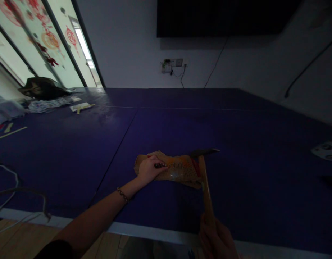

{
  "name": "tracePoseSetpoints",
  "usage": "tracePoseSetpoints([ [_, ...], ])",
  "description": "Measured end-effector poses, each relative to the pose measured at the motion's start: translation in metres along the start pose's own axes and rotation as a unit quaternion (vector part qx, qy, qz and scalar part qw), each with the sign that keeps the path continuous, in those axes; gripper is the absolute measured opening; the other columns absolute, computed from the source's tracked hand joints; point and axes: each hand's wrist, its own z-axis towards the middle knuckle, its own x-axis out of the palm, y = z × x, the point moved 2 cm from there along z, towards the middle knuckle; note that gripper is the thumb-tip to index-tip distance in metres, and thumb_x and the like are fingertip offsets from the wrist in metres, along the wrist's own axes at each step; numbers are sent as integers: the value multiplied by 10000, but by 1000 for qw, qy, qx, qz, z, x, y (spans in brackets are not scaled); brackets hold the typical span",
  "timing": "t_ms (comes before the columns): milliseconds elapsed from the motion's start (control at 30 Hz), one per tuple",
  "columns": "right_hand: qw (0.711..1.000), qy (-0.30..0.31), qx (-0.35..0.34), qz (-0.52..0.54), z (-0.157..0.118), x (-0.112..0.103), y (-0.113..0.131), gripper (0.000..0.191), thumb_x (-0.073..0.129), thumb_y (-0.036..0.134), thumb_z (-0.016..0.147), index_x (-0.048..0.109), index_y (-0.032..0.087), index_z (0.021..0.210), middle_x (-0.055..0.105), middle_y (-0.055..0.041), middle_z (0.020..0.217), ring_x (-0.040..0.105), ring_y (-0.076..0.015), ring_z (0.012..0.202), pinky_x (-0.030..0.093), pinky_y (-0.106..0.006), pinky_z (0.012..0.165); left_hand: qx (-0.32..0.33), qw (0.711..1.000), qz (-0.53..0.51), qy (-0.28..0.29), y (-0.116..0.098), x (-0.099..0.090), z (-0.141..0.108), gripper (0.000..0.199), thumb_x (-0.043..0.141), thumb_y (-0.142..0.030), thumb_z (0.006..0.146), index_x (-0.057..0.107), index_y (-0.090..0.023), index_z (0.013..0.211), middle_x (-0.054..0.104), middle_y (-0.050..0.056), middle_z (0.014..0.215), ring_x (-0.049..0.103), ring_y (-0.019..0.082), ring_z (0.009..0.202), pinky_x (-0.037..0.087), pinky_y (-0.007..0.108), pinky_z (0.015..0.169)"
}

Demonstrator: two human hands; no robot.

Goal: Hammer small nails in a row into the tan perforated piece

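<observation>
A flattened brown piece, like cardboard with orange and red patches, lies on the purple table. My left hand rests on its left part, fingers pinched around something small and dark that I cannot make out. A row of small bits runs rightward from those fingertips. My right hand, at the table's front edge, is closed on the wooden handle of a hammer. The dark hammer head is at the right end of the brown piece; whether they touch is unclear.
Loose cables lie at the left front. A dark bag, a small white tray and yellow strips stand at the back left. A white object sits at the right edge. Behind the table are a wall socket and a black screen.
</observation>
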Motion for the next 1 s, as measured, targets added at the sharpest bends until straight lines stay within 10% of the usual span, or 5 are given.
tracePoseSetpoints([
  [633, 999, 37, -32, 4, 2, 9, 3, 407, 655, 515, 590, 506, 187, 779, 411, 92, 449, 373, -64, 318, 275, -166, 291, 139, 985, -79, 61, -18, -24, 9, 455, 751, -329, 540, 582, -181, 936, 606, 59, 1017, 538, 198, 974, 398, 313, 855],
  [1000, 997, -50, -37, -51, 5, 1, 0, 396, 660, 460, 574, 585, 162, 824, 578, -15, 711, 550, -134, 579, 440, -209, 477, 79, 981, -160, 81, -18, -4, 10, 180, 662, -229, 658, 657, -173, 828, 686, 35, 879, 616, 160, 839, 451, 276, 785],
])
